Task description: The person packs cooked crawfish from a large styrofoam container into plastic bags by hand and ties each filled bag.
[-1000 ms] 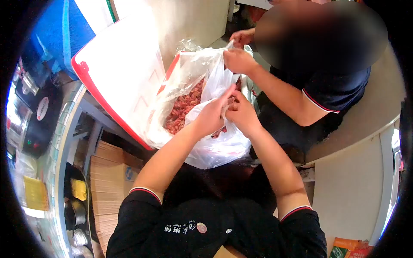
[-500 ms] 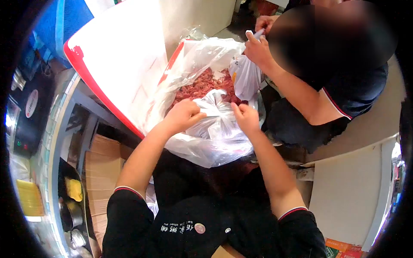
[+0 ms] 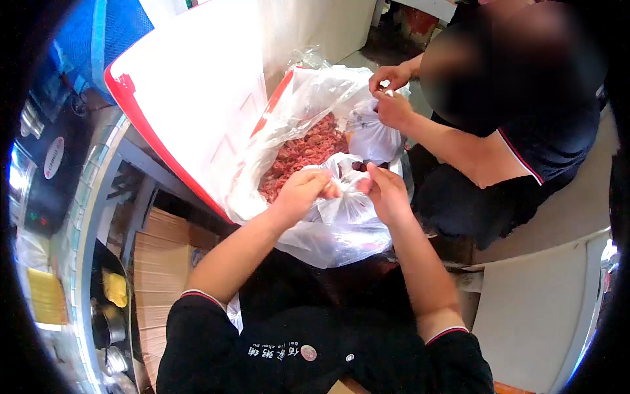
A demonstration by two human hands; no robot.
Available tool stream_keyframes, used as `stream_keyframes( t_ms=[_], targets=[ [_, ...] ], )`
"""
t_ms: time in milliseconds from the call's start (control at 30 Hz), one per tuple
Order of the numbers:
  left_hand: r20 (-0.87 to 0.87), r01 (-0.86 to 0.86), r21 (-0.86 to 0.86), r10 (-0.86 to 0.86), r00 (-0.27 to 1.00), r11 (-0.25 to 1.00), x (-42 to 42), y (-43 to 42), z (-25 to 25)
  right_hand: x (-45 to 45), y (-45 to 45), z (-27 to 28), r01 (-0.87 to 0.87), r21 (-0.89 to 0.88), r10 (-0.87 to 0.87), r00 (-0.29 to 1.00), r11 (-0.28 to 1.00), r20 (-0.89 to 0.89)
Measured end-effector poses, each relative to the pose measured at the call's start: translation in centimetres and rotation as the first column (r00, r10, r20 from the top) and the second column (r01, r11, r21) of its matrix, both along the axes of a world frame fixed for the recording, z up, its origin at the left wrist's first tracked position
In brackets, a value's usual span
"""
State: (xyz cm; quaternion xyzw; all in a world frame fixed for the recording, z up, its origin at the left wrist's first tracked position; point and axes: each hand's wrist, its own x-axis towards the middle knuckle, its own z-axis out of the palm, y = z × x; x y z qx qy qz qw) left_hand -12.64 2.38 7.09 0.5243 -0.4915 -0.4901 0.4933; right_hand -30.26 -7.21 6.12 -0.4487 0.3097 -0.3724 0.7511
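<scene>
A bin lined with clear plastic (image 3: 246, 187) holds reddish shredded meat (image 3: 305, 151). Over its near side lies a white plastic bag (image 3: 344, 205), gathered at its top. My left hand (image 3: 307, 192) is closed at the left of the gathered top, fingers pinched on the bag's plastic. On the right, my right hand (image 3: 387, 190) pinches the bag's top too, thumb and fingers together. Just beyond, a co-worker's two hands (image 3: 392, 105) hold the top of another white bag (image 3: 374, 134).
A white lid with a red rim (image 3: 190, 98) leans at the left of the bin. The co-worker (image 3: 518, 151) sits at the right. Cardboard (image 3: 161, 269) stands at lower left beside a metal-framed counter (image 3: 98, 177). A pale panel (image 3: 531, 308) is at lower right.
The bag under my hands has gone from loose and open to gathered. My hands parted, then came closer again. The co-worker's bag now hangs bunched and full, with both their hands together on its top.
</scene>
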Motion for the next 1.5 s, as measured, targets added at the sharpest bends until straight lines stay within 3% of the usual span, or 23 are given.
stream_keyframes(
  t_ms=[33, 100, 333, 500, 533, 567, 600, 700, 733, 800, 833, 900, 967, 1000, 1100, 1133, 1167, 1233, 1267, 1300, 1367, 1433, 1500],
  targets=[
    [-0.41, 0.037, -0.037, -0.049, 0.911, 0.999, -0.9, -0.3, 0.6, 0.1, 0.6, 1.2, -0.088, 0.041, 0.082, 0.987, 0.995, 0.141],
    [-0.381, 0.025, -0.034, -0.036, 0.924, 0.999, -1.2, -0.4, 1.6, -0.3, 0.0, 0.8, -0.182, 0.071, 0.167, 0.97, 0.981, 0.175],
    [-0.101, -0.123, -0.104, 0.113, 0.989, 0.987, -2.9, -0.2, 0.6, 0.5, 2.7, 1.8, 0.022, 0.115, -0.011, 0.996, 0.993, -0.09],
    [-0.016, -0.049, 0.035, 0.05, 0.999, 0.998, -3.3, -0.4, 0.1, -0.1, 1.7, 0.8, -0.139, 0.117, 0.149, 0.985, 0.983, -0.085],
    [0.113, -0.086, -0.083, 0.095, 0.989, 0.993, -3.6, -0.5, -0.1, 0.3, 2.2, 1.6, -0.109, 0.085, 0.116, 0.99, 0.99, -0.084],
    [0.231, -0.106, -0.201, 0.152, 0.961, 0.974, -3.9, -0.7, -0.4, 0.4, 2.5, 2.2, -0.079, 0.056, 0.083, 0.993, 0.995, -0.085],
    [0.48, -0.084, -0.322, 0.239, 0.844, 0.943, -3.8, -1.1, -0.3, 0.1, 2.2, 2.6, -0.122, 0.004, 0.121, 0.977, 0.993, -0.175],
    [0.635, -0.004, -0.493, 0.364, 0.682, 0.87, -3.9, -1.3, -0.4, 0.0, 2.3, 3.1, -0.157, -0.097, 0.135, 0.969, 0.983, -0.204],
    [0.63, -0.012, -0.49, 0.364, 0.685, 0.871, -3.4, -1.3, -0.3, -0.3, 2.2, 2.7, -0.162, -0.092, 0.14, 0.967, 0.982, -0.212],
    [0.701, 0.19, -0.402, 0.167, 0.694, 0.896, -1.7, -0.9, -0.3, -1.7, 1.3, 1.4, -0.164, -0.387, 0.031, 0.945, 0.907, -0.326],
    [0.714, 0.192, -0.509, 0.287, 0.639, 0.839, -0.4, -0.5, -1.3, -3.0, 0.1, 0.7, -0.143, -0.334, 0.038, 0.953, 0.932, -0.3],
    [0.833, 0.32, -0.428, 0.231, 0.503, 0.845, 2.3, 0.2, -2.5, -4.9, -1.8, -2.1, -0.069, -0.058, 0.053, 0.967, 0.996, -0.251],
    [0.834, 0.307, -0.464, 0.293, 0.468, 0.831, 2.4, 0.5, -3.0, -4.7, -1.9, -4.4, -0.083, -0.281, -0.023, 0.935, 0.956, -0.353],
    [0.838, 0.301, -0.484, 0.336, 0.429, 0.822, 2.3, 0.9, -3.1, -4.0, -1.7, -4.6, -0.035, -0.345, -0.072, 0.954, 0.938, -0.291],
    [0.854, 0.208, -0.368, 0.241, 0.461, 0.906, 2.7, 0.2, -2.9, -4.2, -1.6, -4.1, -0.135, -0.436, -0.082, 0.892, 0.89, -0.444],
    [0.778, 0.115, -0.415, 0.286, 0.56, 0.902, 2.7, 0.0, -3.3, -4.4, -2.0, -5.5, -0.148, -0.474, -0.087, 0.894, 0.868, -0.439],
    [0.78, 0.113, -0.416, 0.29, 0.554, 0.902, 2.5, 0.0, -3.8, -5.1, -2.3, -6.7, -0.149, -0.476, -0.084, 0.897, 0.866, -0.434],
    [0.525, -0.176, 0.03, 0.134, 0.841, 0.984, 1.4, -0.7, -3.0, -5.1, -2.4, -6.3, -0.049, -0.484, -0.212, 0.857, 0.874, -0.469],
    [0.333, -0.213, 0.034, 0.19, 0.924, 0.976, 0.7, -1.0, -2.9, -5.4, -2.4, -5.7, -0.026, -0.561, -0.285, 0.841, 0.827, -0.459],
    [0.338, -0.222, 0.04, 0.196, 0.921, 0.974, 0.1, -1.5, -2.7, -5.8, -3.7, -7.1, 0.032, -0.529, -0.243, 0.911, 0.848, -0.334],
    [-0.165, -0.066, -0.119, 0.045, 0.985, 0.991, -0.7, -2.3, -2.6, -4.1, -1.3, -1.6, -0.001, -0.298, -0.056, 0.982, 0.954, -0.181],
    [-0.36, -0.14, -0.044, 0.115, 0.926, 0.989, -1.7, -1.7, 0.0, -1.9, 0.5, 2.5, -0.095, -0.396, 0.037, 0.988, 0.913, -0.152],
    [-0.343, -0.147, -0.095, 0.106, 0.934, 0.985, -1.5, 0.9, 4.2, 0.1, 2.9, 6.5, -0.1, -0.583, 0.024, 0.99, 0.807, -0.136]
  ],
)
